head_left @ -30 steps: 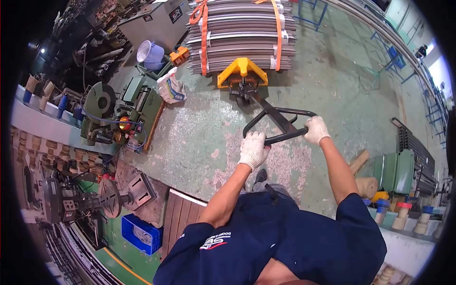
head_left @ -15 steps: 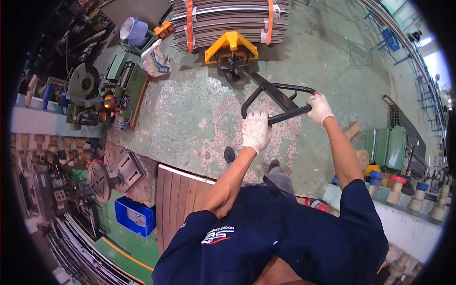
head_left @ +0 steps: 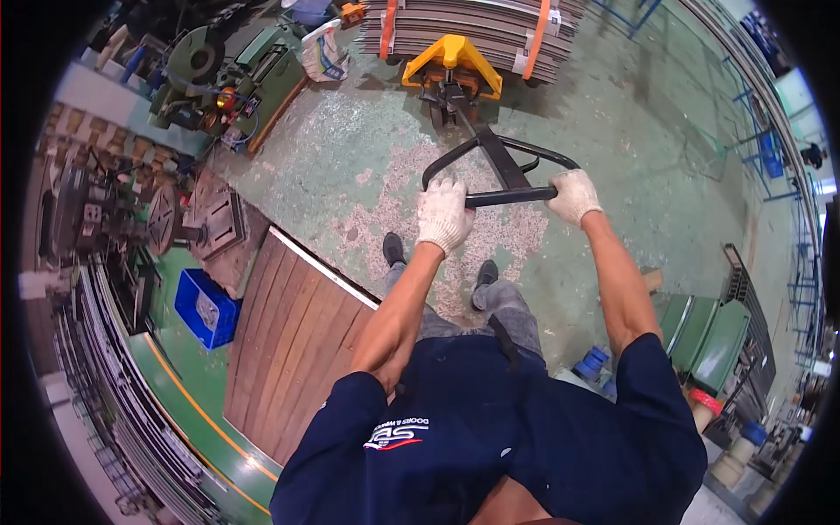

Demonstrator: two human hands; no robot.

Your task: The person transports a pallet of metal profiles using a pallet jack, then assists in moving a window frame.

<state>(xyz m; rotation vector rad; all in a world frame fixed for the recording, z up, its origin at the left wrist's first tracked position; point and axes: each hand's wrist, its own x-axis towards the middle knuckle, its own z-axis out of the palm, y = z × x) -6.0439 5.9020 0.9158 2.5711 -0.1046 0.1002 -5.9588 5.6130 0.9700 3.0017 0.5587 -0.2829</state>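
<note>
My left hand (head_left: 444, 216), in a white knitted glove, is closed round the left end of the black pallet jack handle (head_left: 512, 197). Round the right end wraps my right hand (head_left: 575, 196), gloved the same way. The looped handle joins a dark shaft that runs forward to the yellow pallet jack (head_left: 453, 54). On the jack's far side lies a stack of long grey-brown profiles (head_left: 490, 26), bound with orange straps (head_left: 537, 37). The handle's crossbar is almost level in front of my body, above my feet.
Green machinery (head_left: 262, 74) and a white sack (head_left: 325, 54) stand at the left. Brown wooden boards (head_left: 293, 341) lie by my left foot, with a blue crate (head_left: 207, 308) beyond them. Green cabinets (head_left: 704, 337) are at the right. The green floor paint (head_left: 376, 131) is worn.
The handle's crossbar has turned from slanting to nearly level, both hands still on it. My view has turned, and the jack and stack sit higher and farther right in it.
</note>
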